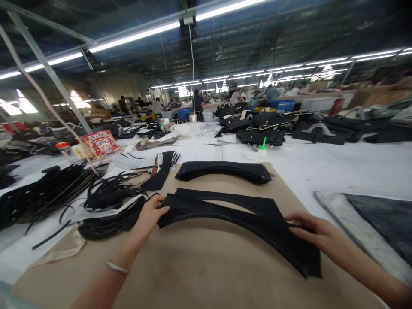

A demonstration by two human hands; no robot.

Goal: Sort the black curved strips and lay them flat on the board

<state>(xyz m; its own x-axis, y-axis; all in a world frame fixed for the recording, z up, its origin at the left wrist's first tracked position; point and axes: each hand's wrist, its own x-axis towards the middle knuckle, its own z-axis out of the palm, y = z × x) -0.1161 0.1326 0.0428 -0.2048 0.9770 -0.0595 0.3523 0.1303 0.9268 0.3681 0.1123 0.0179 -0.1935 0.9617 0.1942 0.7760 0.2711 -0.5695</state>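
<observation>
A long white-topped work table (347, 169) ran across the view under a dark roof (289, 30) hung with lit tube lamps (225, 9). On it, before the person, lay a broad tan sheet (206, 270). Across the table, dark heaps of flat black pieces with pale edges (267, 122) were piled up. At the left lay a fanned pile of thin black panels (45, 199); at the right, near the right forearm (360, 262), a flat slab, mottled grey and black (376, 223).

The pair of wide, arched black sheet pieces (225, 216) was over the middle of the tan sheet, overlapping at the ends, with a narrow lens-shaped gap between. Just beyond it a neat stack of curved black strips (222, 171) lay near the far edge of the sheet, and a tangle of thin black cords and bands (109, 201) lay to the left.

The right hand (310, 231) gripped the pair's right end between thumb and fingers; which layers it held could not be told. The left hand (153, 214) pinched the left end, thumb on top.

Smaller were a red printed packet (101, 143), a white bottle with a green spout (262, 151) and a pale bracelet (118, 268) on the left wrist.
</observation>
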